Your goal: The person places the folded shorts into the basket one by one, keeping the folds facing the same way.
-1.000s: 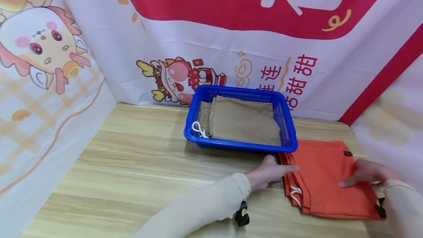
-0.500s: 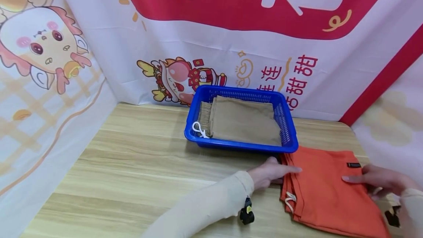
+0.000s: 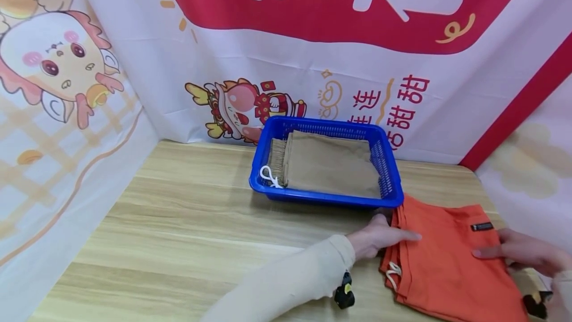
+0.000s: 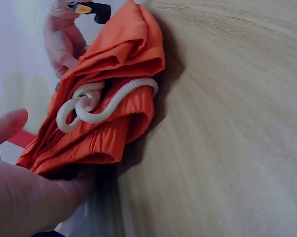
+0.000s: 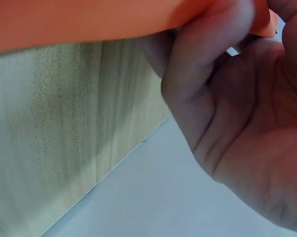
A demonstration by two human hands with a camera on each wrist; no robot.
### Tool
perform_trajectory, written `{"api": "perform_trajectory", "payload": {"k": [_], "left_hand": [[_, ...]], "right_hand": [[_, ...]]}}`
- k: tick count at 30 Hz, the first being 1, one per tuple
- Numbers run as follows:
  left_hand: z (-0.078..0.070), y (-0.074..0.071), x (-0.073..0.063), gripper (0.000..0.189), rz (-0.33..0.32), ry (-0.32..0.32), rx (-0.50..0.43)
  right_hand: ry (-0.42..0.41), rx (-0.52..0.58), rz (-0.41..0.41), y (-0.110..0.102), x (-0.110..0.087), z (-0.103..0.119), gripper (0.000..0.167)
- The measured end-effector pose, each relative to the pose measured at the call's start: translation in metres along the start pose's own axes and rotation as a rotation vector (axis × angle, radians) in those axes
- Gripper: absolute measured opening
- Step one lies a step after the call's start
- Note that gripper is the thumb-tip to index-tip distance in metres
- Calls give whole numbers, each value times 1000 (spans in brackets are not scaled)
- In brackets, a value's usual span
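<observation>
Folded orange shorts point(image 3: 456, 262) lie at the table's right side, a white drawstring point(image 4: 96, 106) hanging from their gathered waistband and a small black label on top. My left hand point(image 3: 380, 236) grips the waistband side, thumb above and fingers beneath. On the opposite side, my right hand point(image 3: 529, 253) holds the edge by the label. Its thumb lies on top; in the right wrist view its fingers point(image 5: 203, 54) curl under the orange cloth. The shorts look lifted off the wood along that edge. Most of the left fingers are hidden under the cloth.
A blue basket point(image 3: 330, 199) stands at the back, holding folded khaki clothing point(image 3: 330, 163) with a white cord. Its front right corner is close to the shorts. A printed cloth backdrop point(image 3: 170, 63) rises behind the wooden table point(image 3: 187, 232).
The orange shorts have shifted slightly toward the person and to the right, turning a little. Both hands have moved right with them. The basket has stayed put.
</observation>
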State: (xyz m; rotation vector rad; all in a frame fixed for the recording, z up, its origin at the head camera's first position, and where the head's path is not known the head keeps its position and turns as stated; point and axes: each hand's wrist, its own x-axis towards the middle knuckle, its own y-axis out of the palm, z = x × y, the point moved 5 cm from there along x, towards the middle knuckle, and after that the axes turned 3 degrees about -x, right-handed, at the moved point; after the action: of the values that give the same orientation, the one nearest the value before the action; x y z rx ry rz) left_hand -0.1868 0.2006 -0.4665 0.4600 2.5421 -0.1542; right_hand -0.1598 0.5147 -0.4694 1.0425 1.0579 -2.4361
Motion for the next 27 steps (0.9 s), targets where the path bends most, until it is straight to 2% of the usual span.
{"api": "perform_trajectory", "payload": {"k": [4,7,13,16,20,23,27], "left_hand": [[3,8,3,67,4,-18,27],[0,16,3,54,8,19,49],[-13,29,-7,36,25,192,185],[-18,33,-13,32,92,244,215],[-24,37,-21,30,221,315,221],[-30,37,-27,34,260,402,339],[-40,32,-37,38,231,515,491]], "right_hand": [[-28,26,-4,3,-5,2,55],[-55,19,-6,4,-11,7,52],[-76,-26,-8,4,-26,17,46],[-59,-32,-27,2,-34,18,46],[-43,-38,-43,-1,-42,18,42],[-54,-24,-34,-2,-45,18,39],[-88,3,-44,-4,-46,21,40]]}}
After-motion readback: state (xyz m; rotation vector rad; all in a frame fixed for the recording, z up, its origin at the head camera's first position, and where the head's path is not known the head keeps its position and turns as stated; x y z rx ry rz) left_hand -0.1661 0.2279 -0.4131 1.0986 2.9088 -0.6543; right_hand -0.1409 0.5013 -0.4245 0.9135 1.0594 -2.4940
